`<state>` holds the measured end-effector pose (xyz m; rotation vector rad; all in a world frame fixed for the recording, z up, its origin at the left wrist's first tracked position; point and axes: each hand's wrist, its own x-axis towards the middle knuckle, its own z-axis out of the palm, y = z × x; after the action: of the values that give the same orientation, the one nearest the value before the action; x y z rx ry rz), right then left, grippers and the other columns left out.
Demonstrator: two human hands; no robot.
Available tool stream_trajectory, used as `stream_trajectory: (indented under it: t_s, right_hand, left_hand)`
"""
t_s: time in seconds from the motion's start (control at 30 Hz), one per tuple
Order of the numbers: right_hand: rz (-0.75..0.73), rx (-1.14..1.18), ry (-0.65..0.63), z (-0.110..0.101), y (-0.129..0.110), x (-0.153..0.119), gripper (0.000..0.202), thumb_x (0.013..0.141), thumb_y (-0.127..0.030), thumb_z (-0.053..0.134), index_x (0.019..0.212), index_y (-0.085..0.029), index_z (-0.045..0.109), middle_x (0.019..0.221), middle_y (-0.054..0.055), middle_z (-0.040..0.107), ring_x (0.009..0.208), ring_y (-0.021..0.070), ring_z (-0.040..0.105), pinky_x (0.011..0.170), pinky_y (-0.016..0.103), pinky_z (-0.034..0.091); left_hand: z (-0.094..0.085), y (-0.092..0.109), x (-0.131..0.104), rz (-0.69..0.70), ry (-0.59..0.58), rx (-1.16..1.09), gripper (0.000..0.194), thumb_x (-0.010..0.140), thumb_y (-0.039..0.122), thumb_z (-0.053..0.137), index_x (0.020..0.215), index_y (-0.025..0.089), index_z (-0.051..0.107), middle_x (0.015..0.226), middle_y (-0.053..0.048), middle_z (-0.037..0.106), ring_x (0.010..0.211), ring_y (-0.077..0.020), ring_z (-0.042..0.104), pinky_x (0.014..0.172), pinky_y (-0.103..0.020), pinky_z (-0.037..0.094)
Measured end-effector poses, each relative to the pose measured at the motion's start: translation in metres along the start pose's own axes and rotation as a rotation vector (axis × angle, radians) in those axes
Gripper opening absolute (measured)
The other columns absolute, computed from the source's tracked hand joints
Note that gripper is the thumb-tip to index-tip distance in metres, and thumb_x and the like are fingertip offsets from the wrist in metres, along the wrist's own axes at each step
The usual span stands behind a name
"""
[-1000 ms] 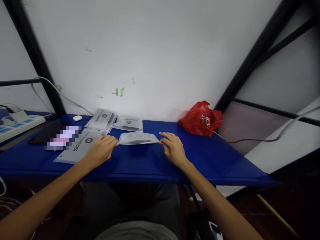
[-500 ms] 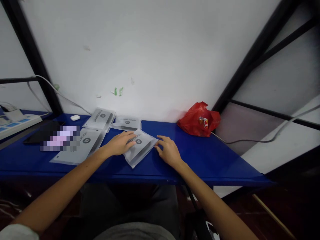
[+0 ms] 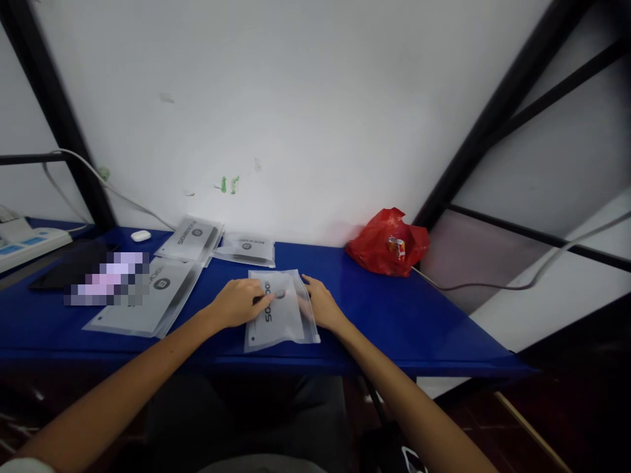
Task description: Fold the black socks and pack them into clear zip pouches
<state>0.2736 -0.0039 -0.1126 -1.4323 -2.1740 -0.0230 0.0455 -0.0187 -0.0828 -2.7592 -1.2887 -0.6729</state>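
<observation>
A translucent zip bag (image 3: 282,328) with black lettering and a round logo lies near the desk's front edge, its slider strip on the right. At its left edge, my left hand (image 3: 240,302) pinches it, thumb on top and the other fingers partly hidden. My right hand (image 3: 323,307) is at the bag's right edge. Some of its fingers show blurred through the plastic, and one stretches out past the edge; I cannot tell whether they are behind the bag or inside it. Similar bags lie to the left: a large bag (image 3: 142,309), a medium bag (image 3: 185,240) and a smaller bag (image 3: 246,251).
The blue desk (image 3: 384,328) stands against a white wall. A red plastic bag (image 3: 374,246) sits at the back right by a cable. Left are a white earbud case (image 3: 140,236), a dark tablet-like slab (image 3: 54,270), a pixelated patch and a power strip (image 3: 37,246).
The zip bag has turned and come nearer the front edge, its slider strip now on the right. My right hand has gone from beside it to partly behind its plastic.
</observation>
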Motion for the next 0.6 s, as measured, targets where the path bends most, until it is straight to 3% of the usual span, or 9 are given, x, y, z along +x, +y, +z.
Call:
stream_trajectory:
  t_s: [0.1,0.2,0.27,0.4,0.5,0.6]
  right_hand:
    - [0.002,0.082,-0.107,-0.001,-0.005,0.008,0.032,0.077,-0.037,0.064,0.105,-0.021,0.068,0.123,0.012,0.06,0.113,0.0316,0.055,0.093,0.046,0.045]
    - [-0.045,0.189,-0.185,-0.008,-0.014,0.017,0.031,0.075,-0.029,0.063,0.105,-0.022,0.068,0.121,0.008,0.063,0.11,0.0287,0.057,0.096,0.041,0.044]
    - [-0.082,0.238,-0.212,-0.013,-0.019,0.021,0.03,0.075,-0.024,0.061,0.103,-0.023,0.068,0.12,0.005,0.064,0.109,0.0275,0.058,0.097,0.041,0.043]
    - [-0.127,0.289,-0.218,-0.016,-0.022,0.024,0.027,0.074,-0.02,0.058,0.098,-0.024,0.07,0.12,0.003,0.064,0.109,0.0271,0.059,0.099,0.042,0.041]
    - [-0.108,0.313,-0.188,-0.013,-0.015,0.022,0.029,0.073,-0.023,0.059,0.099,-0.021,0.07,0.125,0.007,0.061,0.114,0.0291,0.056,0.1,0.044,0.04]
    - [-0.059,0.305,-0.161,-0.01,-0.005,0.019,0.03,0.071,-0.026,0.061,0.099,-0.018,0.071,0.129,0.011,0.057,0.119,0.0312,0.052,0.1,0.045,0.04]
  left_hand:
    - [0.001,-0.003,0.003,-0.096,0.027,-0.075,0.039,0.092,0.036,0.038,0.07,0.018,0.065,0.075,-0.003,0.064,0.074,-0.0156,0.059,0.068,-0.027,0.043]
    - [0.005,-0.016,0.009,-0.281,0.05,-0.084,0.033,0.089,0.036,0.041,0.104,0.018,0.064,0.108,-0.008,0.063,0.104,-0.022,0.055,0.086,-0.033,0.043]
    - [0.006,-0.027,0.013,-0.401,-0.031,-0.07,0.039,0.088,0.035,0.042,0.117,0.015,0.058,0.122,-0.012,0.057,0.115,-0.0265,0.049,0.093,-0.036,0.04]
    - [0.003,-0.047,0.019,-0.491,-0.208,-0.131,0.027,0.084,0.029,0.047,0.095,0.015,0.067,0.104,-0.012,0.067,0.101,-0.0244,0.059,0.083,-0.03,0.043]
    - [-0.003,-0.051,0.018,-0.496,-0.243,-0.18,0.017,0.078,0.019,0.05,0.077,0.017,0.067,0.086,-0.007,0.07,0.082,-0.0189,0.064,0.07,-0.025,0.044]
    - [-0.008,-0.045,0.012,-0.501,-0.221,-0.201,0.016,0.073,0.01,0.049,0.075,0.017,0.064,0.081,-0.005,0.07,0.075,-0.0165,0.063,0.064,-0.023,0.042]
